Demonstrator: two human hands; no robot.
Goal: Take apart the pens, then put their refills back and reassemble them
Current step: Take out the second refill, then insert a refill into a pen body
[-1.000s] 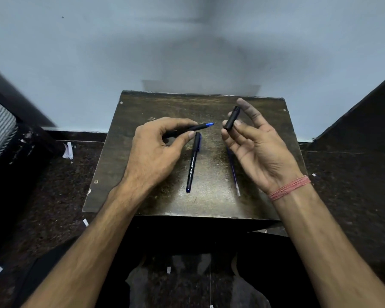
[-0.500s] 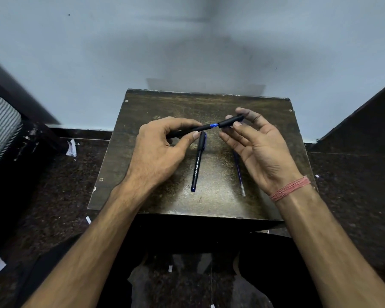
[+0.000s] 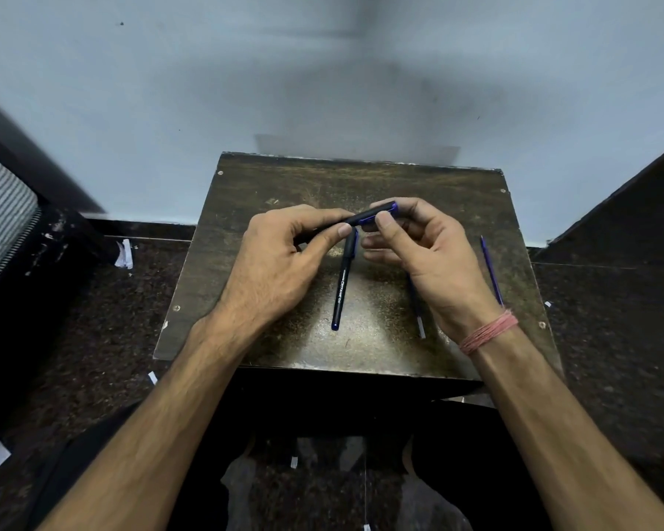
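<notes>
Pen [image 3: 365, 218] stayed level because I clamped left hand [image 3: 280, 262] on barrel while right hand [image 3: 422, 247] fingers pinched its cap [image 3: 380, 212] home.

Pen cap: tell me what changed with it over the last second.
The right hand brought the cap from apart onto the blue tip of the pen held by the left hand; the tip is now covered. Both hands kept their grip. The capped pen on the table stayed put.
</notes>
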